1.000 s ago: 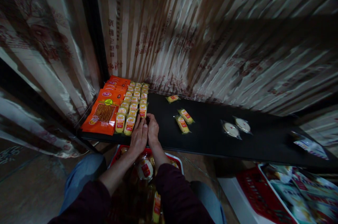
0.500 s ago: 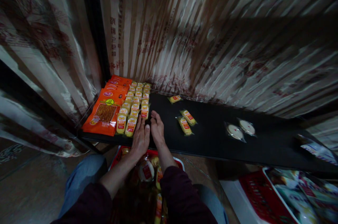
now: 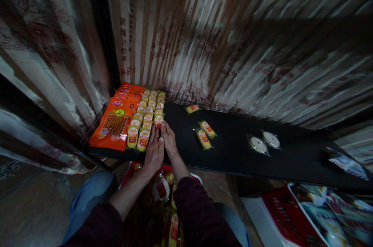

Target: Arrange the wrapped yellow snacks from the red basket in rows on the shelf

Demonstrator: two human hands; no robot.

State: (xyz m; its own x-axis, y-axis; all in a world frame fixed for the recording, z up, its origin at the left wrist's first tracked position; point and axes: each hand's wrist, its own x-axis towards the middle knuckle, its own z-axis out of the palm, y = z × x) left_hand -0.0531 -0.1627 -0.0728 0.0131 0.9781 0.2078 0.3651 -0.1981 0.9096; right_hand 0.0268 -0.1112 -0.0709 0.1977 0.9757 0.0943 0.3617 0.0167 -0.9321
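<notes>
Yellow packets (image 3: 142, 139) stand in the head view in three columns at the left end of the black shelf (image 3: 227, 155), just beside the orange bags (image 3: 116, 120). They overlap one on another, so it seems the columns are kept tight to save room and to let the labels show to you.

Your left hand (image 3: 154, 153) and your right hand (image 3: 170, 140) come close together at the near end of the right column, around the front packet (image 3: 158, 120). The fingers of each are nearly straight and close together. Probably they keep this packet in line with those behind it, but whether they clamp it or only touch it, you cannot tell from here.

More to the right, three loose yellow packets (image 3: 204, 139) lie on the shelf, two side by side and one farther back. After them come two round white packets (image 3: 258, 145) and, near the right end, a blue and white bag (image 3: 348, 164).

Below your hands, the near basket (image 3: 125, 175) holds a round packet (image 3: 161, 189) and more yellow ones, partly in the dark. The red basket (image 3: 279, 210) at lower right is filled with bigger bags (image 3: 335, 220).
</notes>
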